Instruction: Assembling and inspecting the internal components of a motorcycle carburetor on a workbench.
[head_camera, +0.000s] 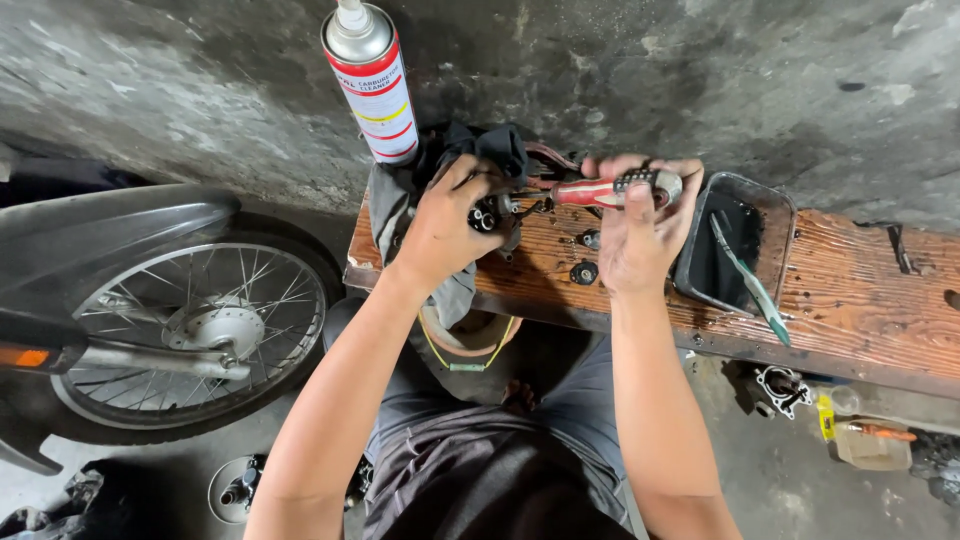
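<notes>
We see a small metal engine part (492, 213), dark and greasy, held over the near-left end of a wooden worktop (860, 290), just in front of a grey wall. The left hand (445, 225) has its fingers (470, 180) clamped around this part, with a dark cloth (495, 148) bunched behind it and a grey rag (392, 205) hanging over the worktop edge beneath the wrist. The right hand (635, 235) has its fingers closed on the red and black handle of a screwdriver (612, 189), whose shaft points left into the part. Two small round black pieces (584, 271) lie on the wood just below the tool. To the right of that hand sits a black rectangular tray (775, 215), tilted slightly; inside it we see dark liquid or a dark floor, we cannot tell which, and a green-handled tool (752, 285) rests across it with its end sticking out over the near rim. A red and white spray can (371, 80) stands upright against the wall, just left of the cloth. A motorcycle wheel (190, 325) with spokes stands on the floor to the left. Below the worktop on the right lie a metal gasket-like part (782, 388) and a clear plastic bottle (868, 442) on its side.
</notes>
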